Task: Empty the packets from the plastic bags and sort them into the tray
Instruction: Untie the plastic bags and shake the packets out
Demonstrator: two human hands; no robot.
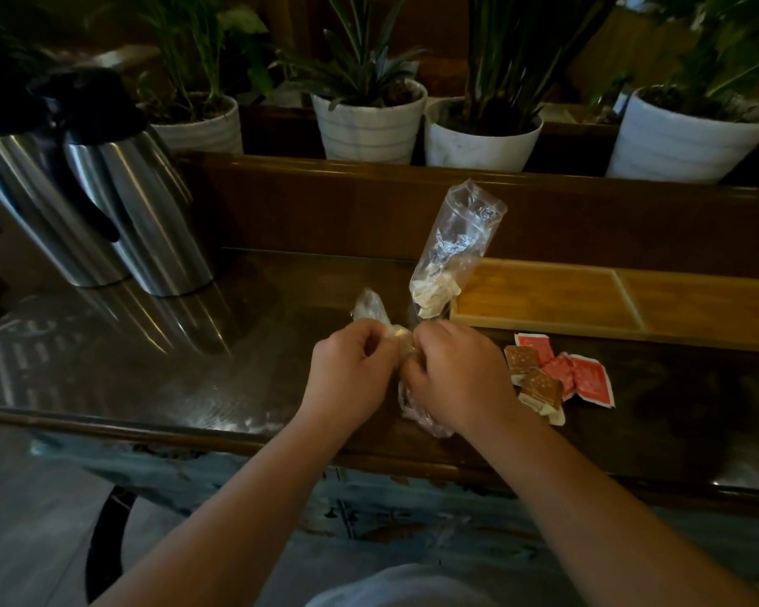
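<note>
My left hand and my right hand are both closed on a small clear plastic bag at the middle of the dark wooden table; the bag bunches between my fingers and trails under my right wrist. Behind them a taller clear plastic bag stands upright with pale packets in its bottom. Right of my right hand lie loose red packets and brown packets on the table. A wooden tray with a divider sits behind them, its compartments bare.
Two steel thermos jugs stand at the left rear of the table. White plant pots line a ledge behind a raised wooden back edge. The table's front edge runs just below my wrists.
</note>
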